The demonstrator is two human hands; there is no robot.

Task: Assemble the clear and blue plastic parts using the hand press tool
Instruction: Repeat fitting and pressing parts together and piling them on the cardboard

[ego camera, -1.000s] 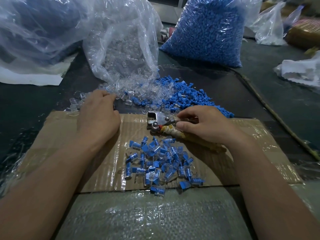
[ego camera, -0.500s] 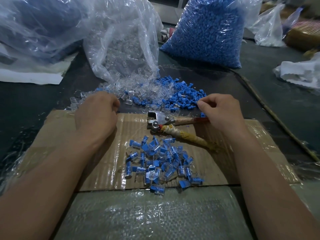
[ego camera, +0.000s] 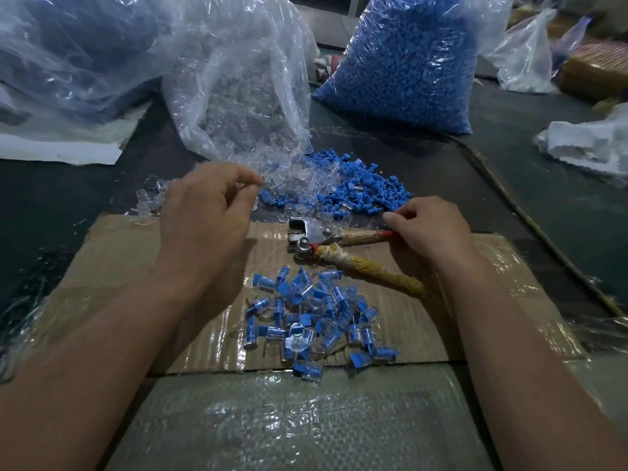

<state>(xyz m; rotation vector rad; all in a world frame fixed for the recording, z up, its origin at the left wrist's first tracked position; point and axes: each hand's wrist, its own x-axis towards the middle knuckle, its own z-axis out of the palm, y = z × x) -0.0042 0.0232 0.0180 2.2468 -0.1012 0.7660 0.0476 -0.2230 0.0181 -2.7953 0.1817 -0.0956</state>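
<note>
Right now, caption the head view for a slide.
Left hand, right hand beside loose plastic parts; hand press lies on cardboard.

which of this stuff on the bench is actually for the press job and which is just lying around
For the job: hand press tool, loose clear parts, loose blue parts, pile of assembled pieces, bag of clear parts, bag of blue parts, cardboard sheet.

Lying about: crumpled white plastic, pale bag far right, white sheet far left.
</note>
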